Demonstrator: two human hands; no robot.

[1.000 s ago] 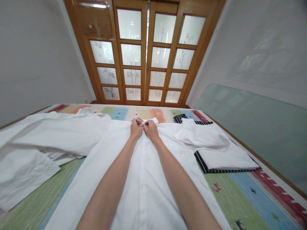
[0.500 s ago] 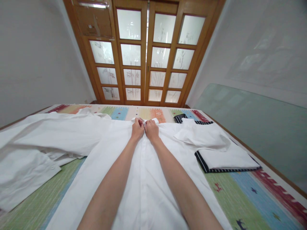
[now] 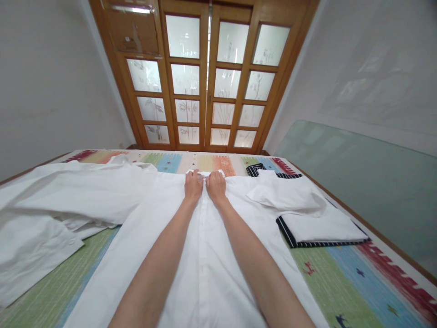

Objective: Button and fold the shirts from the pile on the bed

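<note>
A white button-up shirt [image 3: 164, 200] lies spread flat with its buttoned front facing up and its collar [image 3: 221, 173] at the far end. My left hand [image 3: 194, 186] grips the left side of the collar with curled fingers. Close beside it, my right hand [image 3: 215, 186] is closed on the right side of the collar. A small gap shows between the two hands at the neck opening. The fingertips are partly hidden behind the knuckles. One sleeve [image 3: 85, 187] stretches out to the left, its cuff folded back toward me.
Under the shirt is a colourful striped cloth [image 3: 327, 282] on a bed or table. To the right, a folded black-and-white striped garment [image 3: 290, 234] lies partly under the other sleeve [image 3: 287, 196]. Wooden doors [image 3: 206, 91] with frosted panes stand beyond; a pale green panel [image 3: 358, 168] leans along the right wall.
My left hand has turned from a raised pinch to lying knuckles-up on the collar, slightly left. My right hand has barely moved.
</note>
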